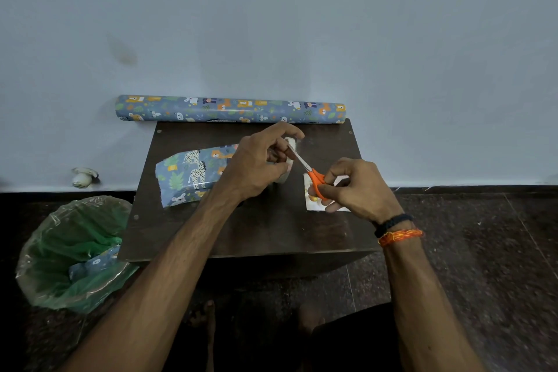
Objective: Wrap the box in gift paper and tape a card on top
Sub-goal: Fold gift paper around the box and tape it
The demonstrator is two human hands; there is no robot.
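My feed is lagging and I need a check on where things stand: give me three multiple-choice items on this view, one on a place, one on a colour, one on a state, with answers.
1. Where does the gift paper roll lie?
A. in the bin
B. along the table's far edge by the wall
C. on the floor at right

2. What colour are the scissors' handles?
A. orange
B. black
C. green

3. What is the box's state?
A. bare
B. covered in gift paper
C. cannot tell

Answers:
1 B, it spans the far edge of the table.
2 A, the scissors in the right hand show orange.
3 B, printed paper covers its visible faces, beside the left hand holding the tape roll.
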